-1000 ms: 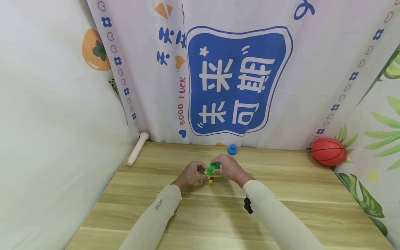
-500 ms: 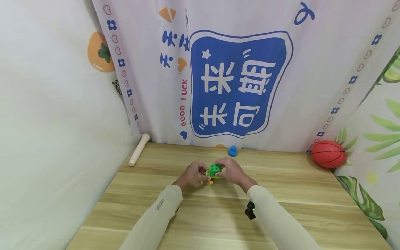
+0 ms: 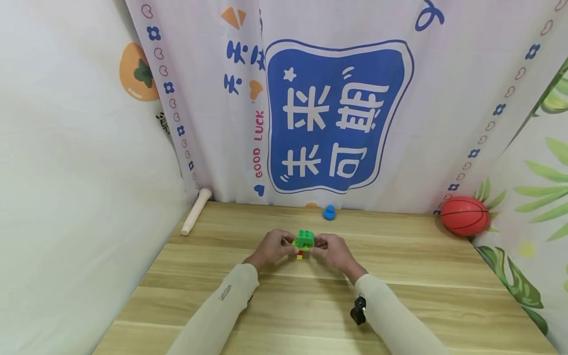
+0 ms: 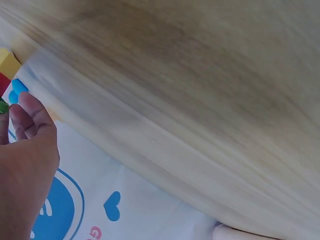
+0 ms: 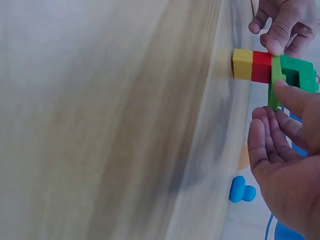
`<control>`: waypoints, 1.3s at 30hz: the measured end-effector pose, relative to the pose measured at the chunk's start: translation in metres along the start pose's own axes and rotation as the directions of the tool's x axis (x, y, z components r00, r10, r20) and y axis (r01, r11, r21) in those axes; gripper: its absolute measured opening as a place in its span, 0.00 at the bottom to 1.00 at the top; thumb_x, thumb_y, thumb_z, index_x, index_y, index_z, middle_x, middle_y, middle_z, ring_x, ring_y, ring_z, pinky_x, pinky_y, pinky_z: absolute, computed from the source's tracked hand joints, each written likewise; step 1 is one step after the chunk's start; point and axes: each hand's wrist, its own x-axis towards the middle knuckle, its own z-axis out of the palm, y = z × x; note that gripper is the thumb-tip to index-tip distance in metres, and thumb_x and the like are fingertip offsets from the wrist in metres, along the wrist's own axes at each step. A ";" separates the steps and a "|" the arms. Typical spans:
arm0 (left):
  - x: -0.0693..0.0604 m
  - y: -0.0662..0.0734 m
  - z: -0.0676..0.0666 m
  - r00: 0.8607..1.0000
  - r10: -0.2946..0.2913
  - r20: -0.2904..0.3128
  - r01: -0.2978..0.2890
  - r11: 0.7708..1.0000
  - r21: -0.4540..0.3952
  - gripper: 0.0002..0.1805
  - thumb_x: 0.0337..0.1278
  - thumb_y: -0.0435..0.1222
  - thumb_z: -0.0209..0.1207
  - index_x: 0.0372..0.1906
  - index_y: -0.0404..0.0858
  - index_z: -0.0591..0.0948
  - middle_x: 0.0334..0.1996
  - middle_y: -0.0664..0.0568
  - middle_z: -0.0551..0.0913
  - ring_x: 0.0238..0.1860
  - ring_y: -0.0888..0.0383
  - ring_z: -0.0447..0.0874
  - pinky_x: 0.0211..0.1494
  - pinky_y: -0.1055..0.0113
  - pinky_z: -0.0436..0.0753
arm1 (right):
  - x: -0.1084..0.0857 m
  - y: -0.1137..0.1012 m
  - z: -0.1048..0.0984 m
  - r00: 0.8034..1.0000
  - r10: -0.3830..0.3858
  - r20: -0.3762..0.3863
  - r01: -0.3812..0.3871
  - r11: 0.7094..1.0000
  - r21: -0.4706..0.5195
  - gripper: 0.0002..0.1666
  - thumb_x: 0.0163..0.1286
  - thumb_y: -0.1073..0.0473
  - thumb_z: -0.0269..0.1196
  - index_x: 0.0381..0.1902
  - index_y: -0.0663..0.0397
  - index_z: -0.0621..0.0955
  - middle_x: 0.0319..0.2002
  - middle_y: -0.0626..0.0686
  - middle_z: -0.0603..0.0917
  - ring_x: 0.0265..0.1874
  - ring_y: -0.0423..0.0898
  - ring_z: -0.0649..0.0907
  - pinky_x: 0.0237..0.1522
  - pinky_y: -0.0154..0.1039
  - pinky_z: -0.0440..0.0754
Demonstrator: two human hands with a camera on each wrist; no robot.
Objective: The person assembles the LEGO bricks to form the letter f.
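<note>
A small stack of toy building blocks stands on the wooden table between both hands. At its bottom is a yellow block (image 5: pixel 243 64), then a red block (image 5: pixel 262 66), a light green plate (image 5: pixel 274 96) and a darker green block (image 3: pixel 305 238) on top. My left hand (image 3: pixel 272 246) pinches the plate's left end between thumb and fingers. From the other side, my right hand (image 3: pixel 336 252) pinches the plate's right end, thumb on the near side. Only slivers of the blocks show beside the left hand (image 4: pixel 27 165) in the left wrist view.
Behind the stack, near the curtain, sits a blue knob-shaped piece (image 3: pixel 329 213). A pale rod (image 3: pixel 196 212) lies at the table's back left corner. A red ball (image 3: pixel 465 216) rests at the back right. Printed curtains border the table's back and sides.
My right hand has come down from the darker green block on top to the right end of the light green plate. My left hand keeps its grip on the left end.
</note>
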 end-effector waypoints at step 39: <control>-0.001 0.015 0.034 0.974 0.072 0.215 -0.110 0.979 0.171 0.16 0.83 0.38 0.57 0.38 0.34 0.89 0.19 0.60 0.71 0.23 0.65 0.68 0.29 0.74 0.69 | -0.033 0.020 -0.005 0.997 0.083 -0.010 -0.083 0.996 -0.039 0.24 0.84 0.56 0.60 0.25 0.57 0.88 0.24 0.51 0.88 0.22 0.39 0.78 0.25 0.32 0.72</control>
